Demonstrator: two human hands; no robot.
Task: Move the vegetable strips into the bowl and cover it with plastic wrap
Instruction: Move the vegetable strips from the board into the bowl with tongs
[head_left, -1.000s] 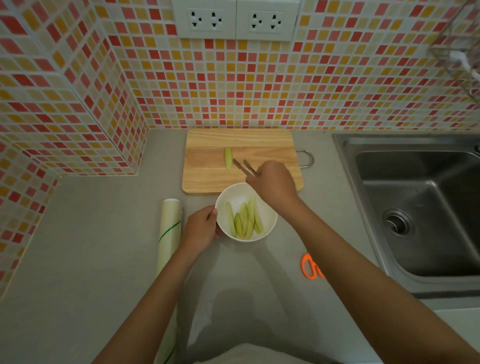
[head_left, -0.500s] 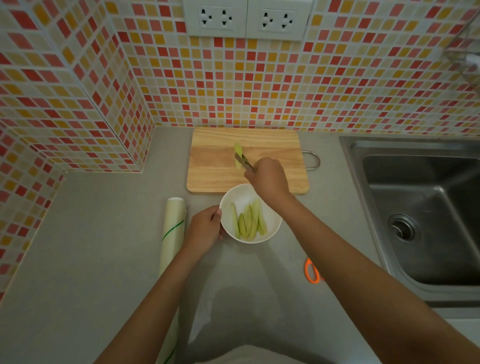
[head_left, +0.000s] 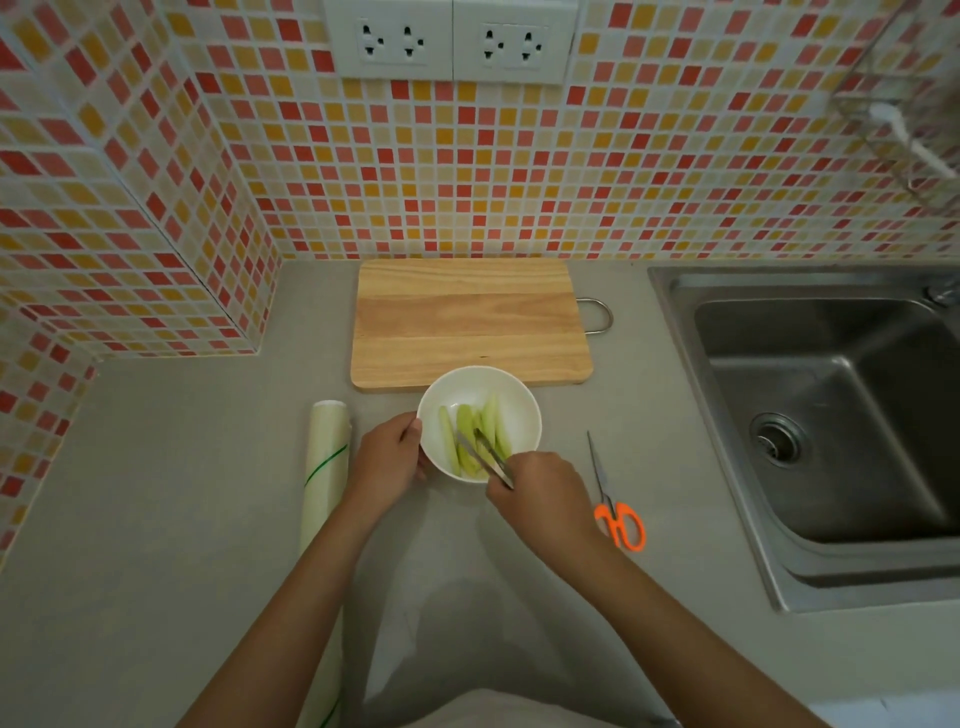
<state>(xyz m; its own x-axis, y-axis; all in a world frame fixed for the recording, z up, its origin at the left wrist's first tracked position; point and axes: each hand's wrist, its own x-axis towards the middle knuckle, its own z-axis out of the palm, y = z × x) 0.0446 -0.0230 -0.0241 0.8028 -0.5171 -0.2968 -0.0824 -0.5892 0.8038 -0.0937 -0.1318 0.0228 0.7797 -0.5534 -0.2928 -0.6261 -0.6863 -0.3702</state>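
Fingers (head_left: 410, 434) of the left hand (head_left: 387, 462) curl against the near-left rim of the white bowl (head_left: 524, 415), thumb at the edge, apparently to keep it from sliding on the grey counter (head_left: 156, 493) while the other hand works inside it. The right hand (head_left: 540, 491), just below the bowl's rim, is closed around a pair of metal tongs (head_left: 485, 457) whose tips reach up and left from its fingers into the bowl, lying among the pale green vegetable strips (head_left: 475, 434). Whether the tips grip a strip or merely rest on the pile cannot be told.

All visible strips lie in the bowl, standing lengthwise between the two hands. Beyond the fingertips, the wooden cutting board (head_left: 467, 322) shows no strips, which suggests the transfer is about complete. The bowl touches or slightly overlaps the board's near edge, likely to keep each carry short.

Left of the left hand's knuckles lies the roll of plastic wrap (head_left: 327, 462), close enough for that hand to take it up. Right of the right wrist, orange-handled scissors (head_left: 615, 514) wait, blades pointing away, presumably for cutting the film. Further right is the steel sink (head_left: 831, 426), well apart from the work. The covering step has not begun.
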